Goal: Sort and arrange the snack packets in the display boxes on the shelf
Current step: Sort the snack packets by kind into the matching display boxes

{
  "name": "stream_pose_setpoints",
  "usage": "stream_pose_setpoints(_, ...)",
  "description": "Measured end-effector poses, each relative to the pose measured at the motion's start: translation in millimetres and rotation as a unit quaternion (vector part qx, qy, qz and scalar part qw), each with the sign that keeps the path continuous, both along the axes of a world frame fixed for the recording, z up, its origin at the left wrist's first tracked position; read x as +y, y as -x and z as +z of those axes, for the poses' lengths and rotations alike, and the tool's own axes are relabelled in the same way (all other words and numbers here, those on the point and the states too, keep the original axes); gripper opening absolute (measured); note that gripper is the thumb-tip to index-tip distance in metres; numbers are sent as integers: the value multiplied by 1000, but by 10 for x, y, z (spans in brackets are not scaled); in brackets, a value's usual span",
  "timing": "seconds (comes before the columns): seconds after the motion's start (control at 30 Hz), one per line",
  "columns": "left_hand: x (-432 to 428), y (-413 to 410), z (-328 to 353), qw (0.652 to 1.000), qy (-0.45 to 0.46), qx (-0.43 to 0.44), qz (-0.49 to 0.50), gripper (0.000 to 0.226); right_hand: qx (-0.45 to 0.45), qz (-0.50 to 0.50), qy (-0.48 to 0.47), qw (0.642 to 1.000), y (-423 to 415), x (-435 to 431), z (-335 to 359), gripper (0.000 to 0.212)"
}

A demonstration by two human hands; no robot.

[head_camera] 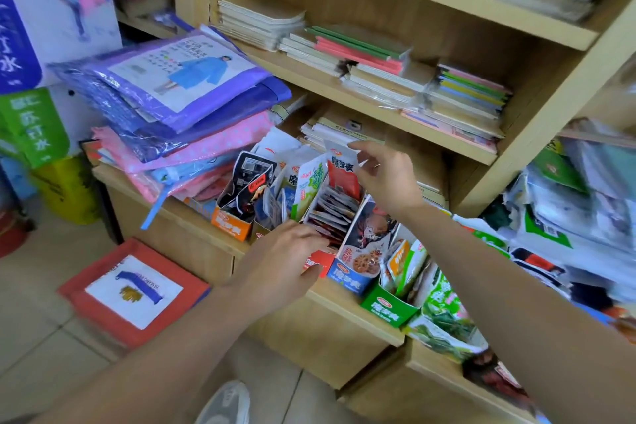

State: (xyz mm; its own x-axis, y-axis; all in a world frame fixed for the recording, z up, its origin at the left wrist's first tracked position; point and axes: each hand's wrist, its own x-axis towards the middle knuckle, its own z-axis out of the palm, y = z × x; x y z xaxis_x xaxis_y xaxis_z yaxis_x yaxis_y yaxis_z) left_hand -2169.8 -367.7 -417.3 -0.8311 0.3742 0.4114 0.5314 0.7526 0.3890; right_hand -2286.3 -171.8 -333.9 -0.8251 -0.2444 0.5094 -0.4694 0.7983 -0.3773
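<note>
In the head view, a row of open display boxes stands along the lower shelf (192, 217) of a wooden shelving unit. The red display box (318, 262) sits in the middle of the row, packed front to back with upright snack packets (335, 213). Its red-and-white flap (344, 175) stands up at the far end. The left hand (285, 258) grips the near end of this box, with the fingers spread over the front packets and the thumb laid against the red front panel. The right hand (385, 175) reaches in from the right and holds the flap's upper right edge narrowly between forefinger and thumb, the other fingers loosely curled. Just left of the red box a tall green packet (309, 182) stands upright. Further left is an orange box (230, 225) holding dark packets (246, 182). Touching the red box on the right is a blue box (354, 270), then a green box (389, 310) with green-and-orange packets (402, 262) leaning in it. Stacks of notebooks (361, 52) fill the shelves above. Purple and pink plastic-wrapped packages (179, 79) are piled at the left end of the lower shelf. A red-bordered flat pack (134, 293) lies on the tiled floor, and a shoe (227, 403) shows at the bottom edge.
</note>
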Motion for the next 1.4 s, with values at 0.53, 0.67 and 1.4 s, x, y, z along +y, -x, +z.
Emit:
stream_pose_setpoints(0.53, -2, -34, 21, 1000, 8, -10, 7, 43, -139, -43, -155, 977, -385, 525, -197, 47)
stream_pose_setpoints(0.67, 33, -42, 66, 1000, 16, -7, 13, 42, -169, -90, -304, 933, -462, 579, -231, 75)
stream_pose_setpoints(1.4, 227, -18, 87, 996, 58, 34, 65, 28, 58, -182, 317, 929, -875, 976, 175, 27)
